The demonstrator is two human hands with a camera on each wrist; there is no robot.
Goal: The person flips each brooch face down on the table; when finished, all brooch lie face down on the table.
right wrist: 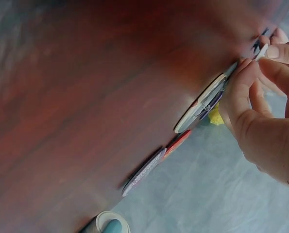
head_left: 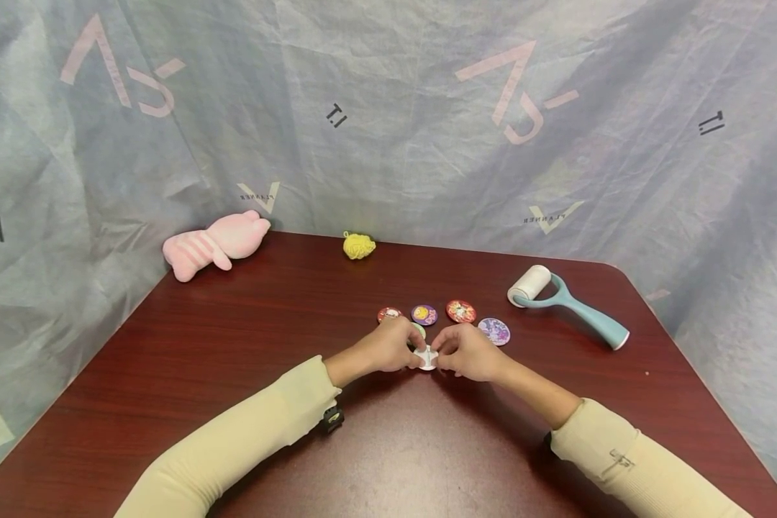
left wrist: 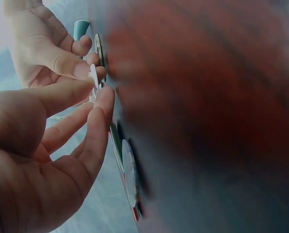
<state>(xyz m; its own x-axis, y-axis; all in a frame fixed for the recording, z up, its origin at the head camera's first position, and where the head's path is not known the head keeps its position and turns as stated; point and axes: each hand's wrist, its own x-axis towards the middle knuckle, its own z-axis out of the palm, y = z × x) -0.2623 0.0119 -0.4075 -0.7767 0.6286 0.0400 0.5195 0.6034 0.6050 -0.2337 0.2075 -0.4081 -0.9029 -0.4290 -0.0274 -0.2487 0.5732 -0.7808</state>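
Both hands meet over the table around a small white round pin badge (head_left: 428,357), its back and a narrow pin bar facing up. My left hand (head_left: 391,345) pinches it from the left between thumb and fingers. From the other side, my right hand (head_left: 474,352) grips its edge with thumb and fingertips. In the left wrist view the white edge (left wrist: 94,76) shows between the fingertips. Just beyond the hands lie a purple badge (head_left: 424,314), a red badge (head_left: 461,311) and a lavender badge (head_left: 494,332). A green badge (head_left: 418,329) is partly hidden by my left hand.
Another red badge (head_left: 388,314) lies behind the left hand. A blue-handled lint roller (head_left: 573,302) rests at the right. At the back are a yellow toy (head_left: 359,246) and a pink plush (head_left: 216,244). Grey printed cloth (head_left: 395,129) hangs behind the dark red table (head_left: 285,302).
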